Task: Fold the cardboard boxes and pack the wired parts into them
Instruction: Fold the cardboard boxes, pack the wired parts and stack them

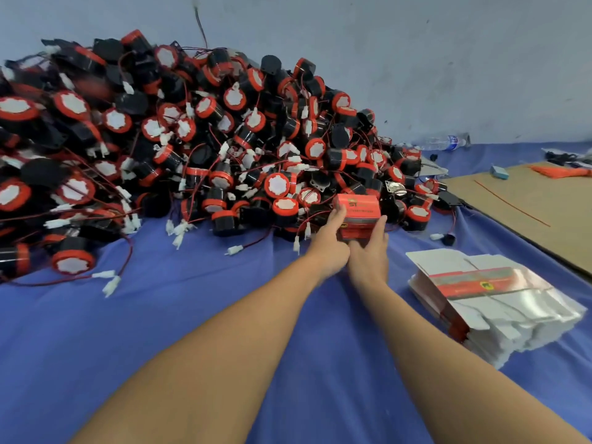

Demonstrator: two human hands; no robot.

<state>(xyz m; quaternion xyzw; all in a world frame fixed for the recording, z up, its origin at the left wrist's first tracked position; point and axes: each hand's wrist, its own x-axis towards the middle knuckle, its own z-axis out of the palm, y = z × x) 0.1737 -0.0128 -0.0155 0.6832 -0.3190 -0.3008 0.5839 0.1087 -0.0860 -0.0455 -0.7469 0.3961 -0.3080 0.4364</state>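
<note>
The grip of both hands closes on one folded red cardboard box [358, 213]: the left hand [330, 248] holds its left side with fingers reaching up along it, and the right hand [368, 254] clasps its right side. The box is at the near right foot of the pile of wired parts [192, 139], perhaps touching it; blur hides the contact. Right of the pile, a stack of flat boxes [490, 299] lies on the blue cloth [160, 315], with a cardboard sheet [528, 203] beyond.
</note>
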